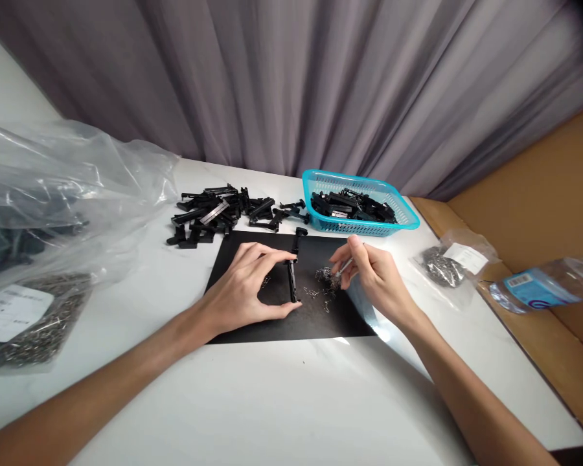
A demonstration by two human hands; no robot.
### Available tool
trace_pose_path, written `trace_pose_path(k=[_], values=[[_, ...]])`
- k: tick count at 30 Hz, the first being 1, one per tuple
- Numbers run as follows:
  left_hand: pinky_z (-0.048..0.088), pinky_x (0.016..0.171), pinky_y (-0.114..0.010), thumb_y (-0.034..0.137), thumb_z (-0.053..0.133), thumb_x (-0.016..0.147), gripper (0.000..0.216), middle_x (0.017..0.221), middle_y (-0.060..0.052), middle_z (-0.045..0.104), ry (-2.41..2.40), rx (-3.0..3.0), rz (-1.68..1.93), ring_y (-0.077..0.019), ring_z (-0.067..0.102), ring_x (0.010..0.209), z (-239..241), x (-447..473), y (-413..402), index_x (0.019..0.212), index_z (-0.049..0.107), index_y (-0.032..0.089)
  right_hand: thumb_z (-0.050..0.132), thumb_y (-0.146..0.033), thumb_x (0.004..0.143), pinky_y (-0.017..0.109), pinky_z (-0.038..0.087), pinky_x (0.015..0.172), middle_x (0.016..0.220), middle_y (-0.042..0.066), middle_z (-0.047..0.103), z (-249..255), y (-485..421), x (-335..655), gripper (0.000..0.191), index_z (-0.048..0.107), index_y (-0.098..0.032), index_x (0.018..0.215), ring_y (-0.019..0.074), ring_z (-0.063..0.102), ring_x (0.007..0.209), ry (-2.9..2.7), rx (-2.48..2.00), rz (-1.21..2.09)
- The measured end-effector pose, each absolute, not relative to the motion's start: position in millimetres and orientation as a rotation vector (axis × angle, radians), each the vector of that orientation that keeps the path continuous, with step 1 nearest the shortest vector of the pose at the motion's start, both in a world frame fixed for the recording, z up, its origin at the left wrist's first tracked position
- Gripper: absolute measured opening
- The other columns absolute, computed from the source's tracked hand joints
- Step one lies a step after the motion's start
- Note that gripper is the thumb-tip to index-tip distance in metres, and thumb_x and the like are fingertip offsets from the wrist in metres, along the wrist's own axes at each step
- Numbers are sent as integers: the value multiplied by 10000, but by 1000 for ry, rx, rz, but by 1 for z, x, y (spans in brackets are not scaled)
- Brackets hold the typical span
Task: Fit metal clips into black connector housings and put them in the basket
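Observation:
My left hand [245,285] grips a slim black plastic part [292,282] by its two ends, between thumb and fingertips, upright over a black mat [252,327]. In my right hand [369,268] is a thin silver tool that looks like tweezers [346,266], slanting down to the left. Its tip is close to a small heap of tiny bent metal clips [324,274], though I cannot tell whether it holds one. More clips [311,293] lie scattered between the hands. Another black part [298,239] rests at the mat's far edge, just beyond the held one.
A pile of black parts [214,210] lies at the back left. More of them fill a blue basket [362,226] at the back right. Clear bags of metal pieces [39,323] stand left and right [440,266]. A plastic bottle [539,288] lies at the right.

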State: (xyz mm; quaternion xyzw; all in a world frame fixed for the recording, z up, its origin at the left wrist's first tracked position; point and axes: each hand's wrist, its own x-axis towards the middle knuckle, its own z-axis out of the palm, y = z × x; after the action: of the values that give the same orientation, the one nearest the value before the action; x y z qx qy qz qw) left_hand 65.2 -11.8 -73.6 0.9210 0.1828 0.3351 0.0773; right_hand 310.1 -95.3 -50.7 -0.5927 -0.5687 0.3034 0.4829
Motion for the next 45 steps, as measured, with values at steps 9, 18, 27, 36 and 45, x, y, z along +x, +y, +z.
trace_pose_path(k=[9,18,27,36,45], values=[[472,999,-452,405,818,820,598,1157,-98,677,564,2760,1026,-289,625,1081,-71,66,-13,1323,577,189,814,-516,834,315,581,708,787,47,750,-42,-95,323,372,650,-184,875,193,741,739,-1488,-1437,946],[466,995,-442,413,817,825,594,1160,-94,670,563,2768,1037,-275,616,1078,-72,66,-13,1316,574,182,881,-494,736,338,607,731,859,72,777,-37,-97,331,417,604,-184,705,201,747,756,-1450,-1519,999],[460,1007,-445,426,809,832,603,1159,-95,670,556,2783,1009,-273,622,1089,-72,66,-15,1321,564,171,676,-346,954,337,588,778,936,47,774,-32,-105,334,131,656,-223,994,204,742,850,-1812,-1550,873],[462,1002,-446,426,804,838,596,1151,-97,678,549,2788,1018,-269,628,1080,-71,67,-14,1317,563,164,540,-293,1038,309,496,699,1038,49,761,-40,-102,330,158,677,-233,1089,193,680,830,-2076,-1710,404],[464,995,-448,430,804,837,596,1147,-102,682,528,2800,1029,-274,634,1078,-71,66,-14,1310,567,155,618,-310,1011,306,464,702,1037,-13,794,-38,-104,328,148,754,-287,1066,187,715,845,-2178,-1751,180]])
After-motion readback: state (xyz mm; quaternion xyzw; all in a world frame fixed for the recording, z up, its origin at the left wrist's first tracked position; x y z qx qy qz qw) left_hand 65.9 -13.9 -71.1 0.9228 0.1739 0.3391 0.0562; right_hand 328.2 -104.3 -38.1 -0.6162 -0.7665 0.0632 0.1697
